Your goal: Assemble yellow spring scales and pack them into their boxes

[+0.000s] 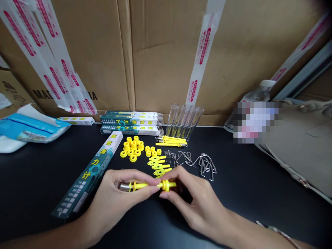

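My left hand (127,197) is closed around a yellow spring-scale rod (141,186), which lies roughly level and has a metal spring (125,186) at its left end. On the rod's right part sits a yellow flanged cap (165,185), pinched between the thumb and finger of my right hand (199,197). The rod's tip sticks out to the right of the cap. Just beyond my fingertips lie several flat yellow hook pieces (162,167), partly hidden by my right hand. Small coil springs (168,156) and bent wire hooks (206,164) lie close by.
Yellow caps (133,145) and small rings (153,151) are grouped behind my hands, with finished-looking yellow rods (171,141) beside them. Clear tubes (184,121) stand against the cardboard (160,69). Boxes (131,122), a long box (88,176), a bottle (250,110), a bag (301,138) and a blue packet (33,126) surround them.
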Demonstrator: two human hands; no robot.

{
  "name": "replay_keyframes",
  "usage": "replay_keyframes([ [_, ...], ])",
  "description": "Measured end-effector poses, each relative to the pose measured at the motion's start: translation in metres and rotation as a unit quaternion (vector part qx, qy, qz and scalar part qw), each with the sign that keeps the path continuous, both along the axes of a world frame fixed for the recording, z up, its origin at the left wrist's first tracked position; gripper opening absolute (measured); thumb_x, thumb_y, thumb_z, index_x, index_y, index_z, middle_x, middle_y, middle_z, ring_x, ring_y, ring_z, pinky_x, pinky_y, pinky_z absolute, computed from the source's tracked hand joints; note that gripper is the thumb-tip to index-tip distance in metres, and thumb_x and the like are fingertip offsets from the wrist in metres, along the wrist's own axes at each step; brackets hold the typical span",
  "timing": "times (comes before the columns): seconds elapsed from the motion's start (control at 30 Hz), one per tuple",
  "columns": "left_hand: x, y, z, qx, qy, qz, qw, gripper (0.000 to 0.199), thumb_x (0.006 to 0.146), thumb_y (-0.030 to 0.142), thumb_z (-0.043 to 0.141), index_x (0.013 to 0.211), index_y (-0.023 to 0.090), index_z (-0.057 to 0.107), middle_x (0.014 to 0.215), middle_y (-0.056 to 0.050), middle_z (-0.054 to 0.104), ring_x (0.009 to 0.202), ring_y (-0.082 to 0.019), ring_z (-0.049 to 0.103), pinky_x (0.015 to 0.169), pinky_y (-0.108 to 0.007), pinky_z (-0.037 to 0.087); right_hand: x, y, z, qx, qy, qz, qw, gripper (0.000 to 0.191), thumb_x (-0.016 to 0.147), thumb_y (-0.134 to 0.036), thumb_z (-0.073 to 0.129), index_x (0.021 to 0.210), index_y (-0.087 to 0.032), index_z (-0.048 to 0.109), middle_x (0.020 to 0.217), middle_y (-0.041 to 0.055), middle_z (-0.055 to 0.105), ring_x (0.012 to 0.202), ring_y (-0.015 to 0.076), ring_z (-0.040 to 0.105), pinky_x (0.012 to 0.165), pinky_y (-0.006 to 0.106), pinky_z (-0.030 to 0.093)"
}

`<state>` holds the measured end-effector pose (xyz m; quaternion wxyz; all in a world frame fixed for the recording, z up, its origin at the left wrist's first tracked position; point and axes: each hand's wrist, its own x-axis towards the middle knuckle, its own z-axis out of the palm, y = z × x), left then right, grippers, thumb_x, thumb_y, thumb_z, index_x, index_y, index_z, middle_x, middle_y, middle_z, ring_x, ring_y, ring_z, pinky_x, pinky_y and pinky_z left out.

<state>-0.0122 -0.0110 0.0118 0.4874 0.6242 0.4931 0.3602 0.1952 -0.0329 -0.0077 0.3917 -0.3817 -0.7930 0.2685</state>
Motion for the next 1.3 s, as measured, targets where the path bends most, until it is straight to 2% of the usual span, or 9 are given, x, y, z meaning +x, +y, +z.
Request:
replay_keyframes([
  [0.17, 0.001, 0.005, 0.002, 0.008, -0.007, 0.022, 1.0, 0.012, 0.073, 0.039, 0.083, 0.076, 0.027, 0.081, 0.085, -0.001, 0.082, 0.084, -0.023, 0.076, 0.077, -0.024, 0.06, 0.0, 0.002, 0.0, -0.036, 0.035, 0.007, 0.999, 0.024, 0.093, -0.021, 0.066, 0.115, -0.024, 0.058, 0.096, 0.0001, 0.069, 0.078, 0.0135, 0.067, 0.073, 0.024, 0.055],
  [0.3, 0.0, 0.007, 0.0, -0.002, -0.028, 0.015, 0.999, 0.012, 0.074, 0.034, 0.082, 0.083, 0.026, 0.079, 0.089, 0.0, 0.081, 0.083, -0.021, 0.076, 0.077, -0.023, 0.06, -0.001, 0.005, 0.001, -0.055, 0.055, -0.006, 0.997, 0.016, 0.099, -0.021, 0.055, 0.114, -0.024, 0.061, 0.104, 0.0022, 0.072, 0.09, 0.0151, 0.07, 0.082, 0.026, 0.057],
  [0.47, 0.0, 0.008, -0.003, 0.002, -0.026, 0.019, 0.999, 0.014, 0.072, 0.034, 0.083, 0.082, 0.025, 0.078, 0.085, 0.001, 0.079, 0.081, -0.019, 0.074, 0.076, -0.022, 0.058, -0.001, 0.006, -0.004, -0.052, 0.076, -0.046, 0.995, 0.018, 0.095, -0.022, 0.062, 0.112, -0.023, 0.061, 0.104, 0.0032, 0.072, 0.087, 0.0161, 0.072, 0.079, 0.027, 0.06],
  [0.73, -0.001, 0.01, -0.001, -0.049, -0.081, -0.013, 0.995, 0.011, 0.076, 0.031, 0.079, 0.08, 0.021, 0.08, 0.076, -0.001, 0.077, 0.062, -0.013, 0.065, 0.06, -0.019, 0.053, 0.0, 0.003, -0.004, -0.001, 0.077, -0.059, 0.995, 0.023, 0.091, -0.018, 0.069, 0.114, -0.024, 0.066, 0.105, 0.0011, 0.077, 0.083, 0.0135, 0.075, 0.079, 0.021, 0.061],
  [0.83, 0.0, 0.009, -0.004, -0.048, -0.073, -0.039, 0.995, 0.015, 0.077, 0.029, 0.078, 0.091, 0.022, 0.077, 0.084, -0.001, 0.079, 0.074, -0.015, 0.07, 0.064, -0.019, 0.055, 0.001, 0.002, -0.002, 0.049, 0.046, -0.049, 0.997, 0.023, 0.091, -0.016, 0.07, 0.113, -0.024, 0.067, 0.103, 0.0005, 0.079, 0.087, 0.0149, 0.076, 0.083, 0.022, 0.061],
  [0.97, 0.003, 0.003, -0.006, 0.028, 0.001, -0.058, 0.998, 0.022, 0.087, 0.033, 0.069, 0.108, 0.026, 0.072, 0.097, 0.0, 0.078, 0.089, -0.017, 0.072, 0.08, -0.02, 0.055, 0.001, 0.004, 0.0, 0.082, 0.032, -0.023, 0.996, 0.021, 0.091, -0.013, 0.069, 0.11, -0.022, 0.067, 0.101, 0.0023, 0.078, 0.09, 0.0159, 0.075, 0.084, 0.024, 0.059],
  [1.1, 0.004, -0.001, -0.002, 0.026, 0.071, -0.079, 0.994, 0.033, 0.082, 0.042, 0.074, 0.111, 0.028, 0.072, 0.09, 0.003, 0.078, 0.083, -0.018, 0.071, 0.07, -0.021, 0.054, 0.001, 0.007, -0.001, 0.112, 0.027, 0.02, 0.993, 0.021, 0.094, -0.01, 0.064, 0.113, -0.02, 0.065, 0.1, 0.0053, 0.075, 0.093, 0.0168, 0.07, 0.082, 0.027, 0.058],
  [1.17, 0.004, -0.001, -0.001, 0.023, 0.067, -0.074, 0.995, 0.032, 0.083, 0.042, 0.072, 0.112, 0.03, 0.072, 0.09, 0.004, 0.078, 0.084, -0.018, 0.071, 0.075, -0.022, 0.054, 0.002, 0.01, -0.001, 0.138, -0.001, 0.03, 0.99, 0.021, 0.095, -0.012, 0.063, 0.114, -0.019, 0.064, 0.1, 0.0063, 0.074, 0.095, 0.0183, 0.068, 0.083, 0.029, 0.058],
  [1.3, 0.004, 0.003, -0.004, 0.03, 0.045, -0.029, 0.998, 0.025, 0.091, 0.042, 0.061, 0.107, 0.029, 0.073, 0.104, 0.002, 0.075, 0.095, -0.019, 0.068, 0.084, -0.024, 0.053, 0.019, 0.023, 0.01, 0.172, -0.113, -0.033, 0.978, 0.03, 0.094, -0.02, 0.066, 0.124, -0.018, 0.06, 0.106, 0.0076, 0.074, 0.094, 0.0216, 0.068, 0.083, 0.035, 0.057],
])
